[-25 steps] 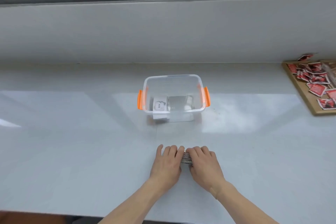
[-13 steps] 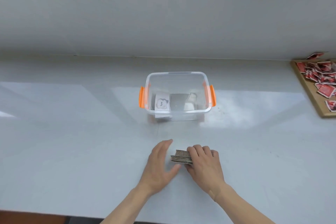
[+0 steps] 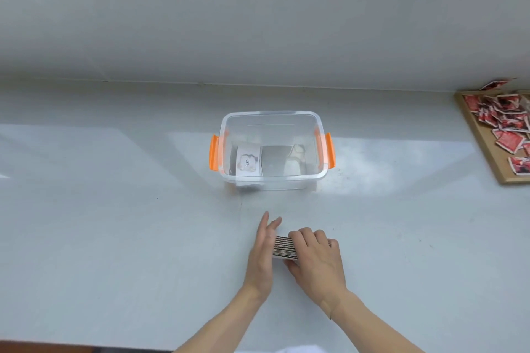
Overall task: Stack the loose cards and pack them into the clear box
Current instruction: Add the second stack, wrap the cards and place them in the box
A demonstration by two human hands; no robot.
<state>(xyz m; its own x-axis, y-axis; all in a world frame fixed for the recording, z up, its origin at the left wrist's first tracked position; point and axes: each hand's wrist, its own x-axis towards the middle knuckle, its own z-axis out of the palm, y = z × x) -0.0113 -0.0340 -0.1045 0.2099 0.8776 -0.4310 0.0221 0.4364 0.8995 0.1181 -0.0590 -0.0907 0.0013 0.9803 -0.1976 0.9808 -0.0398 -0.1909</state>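
Clear box (image 3: 272, 149) with orange side latches sits open on the grey counter (image 3: 114, 223); both hands square up a card stack (image 3: 284, 246) just in front of it.
Right hand (image 3: 314, 258) lies over the stack from the right, fingers (image 3: 304, 236) curled down across its top and gripping it. Left hand (image 3: 262, 252) stands on edge, palm flat against the stack's left end, fingers straight and close together, not wrapped round anything. Stack rests on the counter, near the box but apart from it. Inside the box: a white card printed "love" (image 3: 247, 163), a grey card (image 3: 272, 160) beside it, and something pale at the right (too blurred to tell). Wooden tray (image 3: 484, 140) of red packets (image 3: 507, 123) at far right, well apart.
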